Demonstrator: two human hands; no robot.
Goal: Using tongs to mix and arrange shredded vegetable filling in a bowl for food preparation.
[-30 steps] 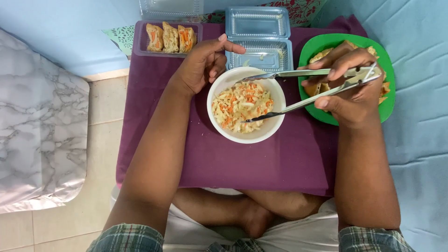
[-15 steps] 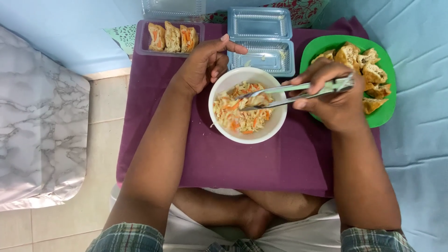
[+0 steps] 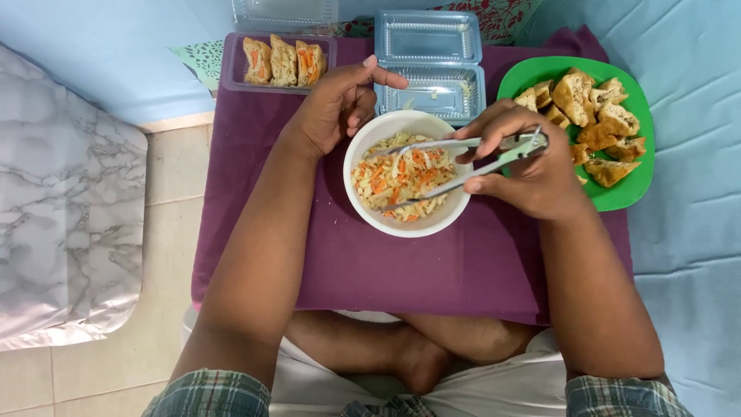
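Note:
A white bowl (image 3: pixel 363 202) of shredded cabbage and carrot filling (image 3: pixel 401 174) stands in the middle of a purple cloth (image 3: pixel 401 270). My left hand (image 3: pixel 340 104) rests against the bowl's far left rim, steadying it. My right hand (image 3: pixel 525 166) grips metal tongs (image 3: pixel 455 164) whose tips reach into the filling from the right. To the right, a green plate (image 3: pixel 629 189) carries several fried tofu pieces (image 3: pixel 587 116).
A clear plastic tray (image 3: pixel 231 66) at the back left holds three stuffed tofu pieces (image 3: pixel 282 62). An open clear clamshell box (image 3: pixel 432 58) lies behind the bowl. Marble-patterned bedding (image 3: pixel 62 208) lies at left, blue sheets at right, tiled floor below.
My right hand has brought the tongs leftward from over the green plate into the bowl, and their tips now sit in the filling. My left hand stays at the bowl's rim.

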